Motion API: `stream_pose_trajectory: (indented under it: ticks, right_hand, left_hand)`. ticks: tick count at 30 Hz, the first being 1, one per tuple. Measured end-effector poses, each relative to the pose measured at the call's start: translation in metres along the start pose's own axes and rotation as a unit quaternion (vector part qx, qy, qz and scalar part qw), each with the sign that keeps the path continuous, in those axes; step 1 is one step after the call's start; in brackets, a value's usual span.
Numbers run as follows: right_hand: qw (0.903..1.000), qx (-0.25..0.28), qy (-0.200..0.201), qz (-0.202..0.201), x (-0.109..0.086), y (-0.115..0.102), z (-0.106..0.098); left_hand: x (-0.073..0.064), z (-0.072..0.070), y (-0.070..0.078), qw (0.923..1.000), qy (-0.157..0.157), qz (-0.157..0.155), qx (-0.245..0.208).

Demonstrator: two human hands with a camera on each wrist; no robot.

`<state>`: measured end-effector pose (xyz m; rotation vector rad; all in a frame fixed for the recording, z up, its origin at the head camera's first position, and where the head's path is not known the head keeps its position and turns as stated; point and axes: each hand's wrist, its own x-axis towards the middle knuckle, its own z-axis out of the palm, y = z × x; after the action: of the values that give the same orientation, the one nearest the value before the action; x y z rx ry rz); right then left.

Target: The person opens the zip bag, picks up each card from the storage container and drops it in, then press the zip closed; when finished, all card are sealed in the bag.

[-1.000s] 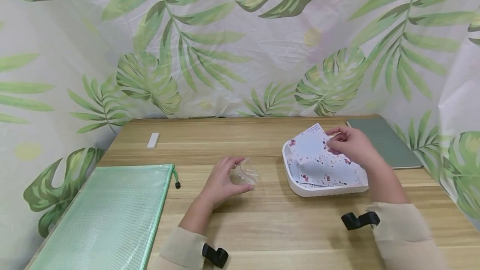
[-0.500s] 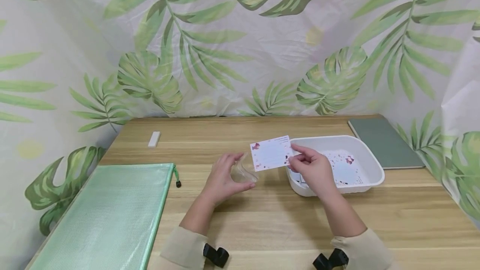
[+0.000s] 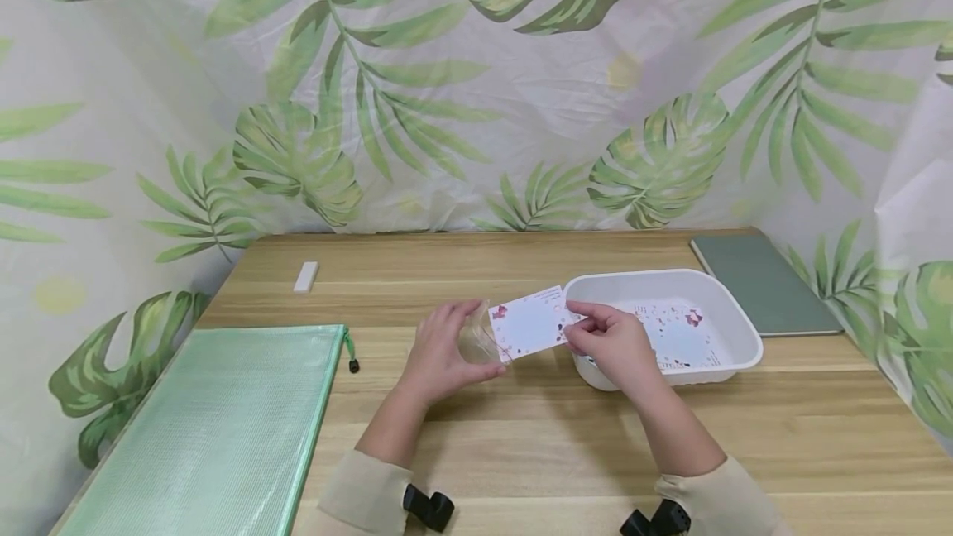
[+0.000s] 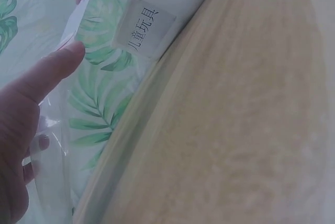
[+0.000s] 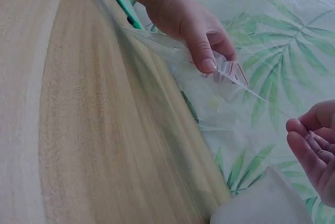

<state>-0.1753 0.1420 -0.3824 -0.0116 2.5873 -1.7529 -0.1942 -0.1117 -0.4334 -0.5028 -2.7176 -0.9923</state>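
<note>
Between the two hands is a white card (image 3: pixel 529 323) printed with small red figures. My right hand (image 3: pixel 616 347) pinches its right end between thumb and fingers. A clear plastic zip bag (image 3: pixel 478 339) is held by my left hand (image 3: pixel 445 356), thumb below and fingers above. The card's left end meets the bag's mouth; how far inside it reaches is hard to tell. In the right wrist view the bag (image 5: pixel 162 46) hangs below the left thumb, its red-lined edge near the card. More patterned cards (image 3: pixel 673 333) lie in the white basket (image 3: pixel 744 347) beside my right hand.
A green mesh zip pouch (image 3: pixel 201 428) lies at the left. A small white block (image 3: pixel 305 277) sits farther back, and a grey-green notebook (image 3: pixel 767 288) is behind the basket. The basket's side bears a printed label (image 4: pixel 148 28).
My right hand has lifted the card out of the basket and brought it left to the bag's mouth. The left hand stays almost in place with the bag.
</note>
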Motion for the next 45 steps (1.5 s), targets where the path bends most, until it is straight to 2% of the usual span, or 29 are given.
stream_pose_trajectory:
  ticks: [12, 16, 23, 29, 33, 37, 45]
  right_hand:
    - [0.9993, -0.036, -0.007, -0.005, -0.002, -0.008, 0.004]
    - [0.9999, -0.010, -0.011, -0.007, -0.001, -0.007, 0.011]
    - [0.9968, 0.054, -0.054, -0.025, 0.001, 0.000, 0.024]
    - [0.9932, 0.068, -0.087, -0.038, 0.004, 0.005, 0.027]
    - [0.9918, 0.058, -0.110, -0.033, 0.007, 0.004, 0.032]
    - [0.9912, 0.026, -0.127, -0.028, 0.010, 0.003, 0.038]
    - [0.9882, -0.002, -0.147, -0.042, 0.015, 0.001, 0.047]
  left_hand:
    - [-0.001, 0.000, 0.004, 0.9990, -0.001, 0.042, 0.018]
    - [-0.001, 0.001, 0.005, 0.9986, 0.000, 0.052, 0.008]
    - [0.000, 0.001, 0.006, 0.9981, 0.016, 0.059, -0.004]
    - [0.001, 0.001, 0.004, 0.9973, 0.025, 0.069, 0.000]
    - [0.001, -0.001, 0.006, 0.9974, 0.018, 0.070, -0.004]
    - [0.000, -0.003, 0.008, 0.9976, 0.010, 0.068, -0.007]
    - [0.000, -0.004, 0.010, 0.9973, 0.008, 0.072, -0.005]
